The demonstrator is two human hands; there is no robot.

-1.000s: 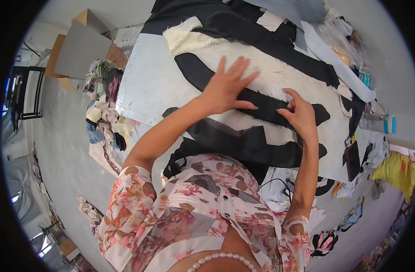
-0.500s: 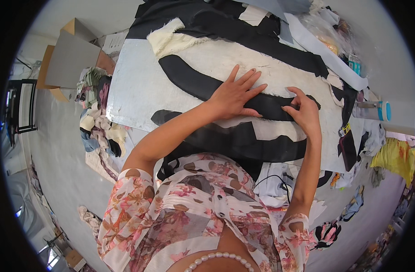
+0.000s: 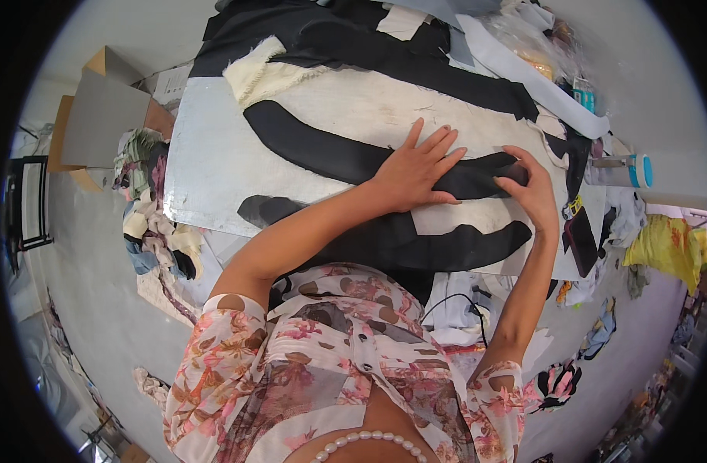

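A long curved black fabric strip (image 3: 315,152) lies across the pale board (image 3: 207,154) in front of me. Flat on its right half rests my left hand (image 3: 419,176), fingers spread, pressing the cloth. At the strip's right end, my right hand (image 3: 534,191) has its thumb and curled fingers around the fabric, which looks slightly lifted there; the very tip is hidden by the hand. Nearer to me lies another dark strip (image 3: 469,245), partly under my left forearm. A frayed cream cloth piece (image 3: 253,77) sits beyond the held strip's left end.
More black fabric (image 3: 415,65) covers the board's far side. A white strip (image 3: 538,77) and plastic bag (image 3: 523,46) lie at the far right. A phone (image 3: 582,241), a cup with a blue rim (image 3: 627,170) and a yellow bag (image 3: 666,245) are on the right; scraps (image 3: 156,224) pile up left.
My left hand has slid rightward along the strip. My right hand's fingers have come around the strip's end, whose far edge now looks raised. The whole view has shifted slightly.
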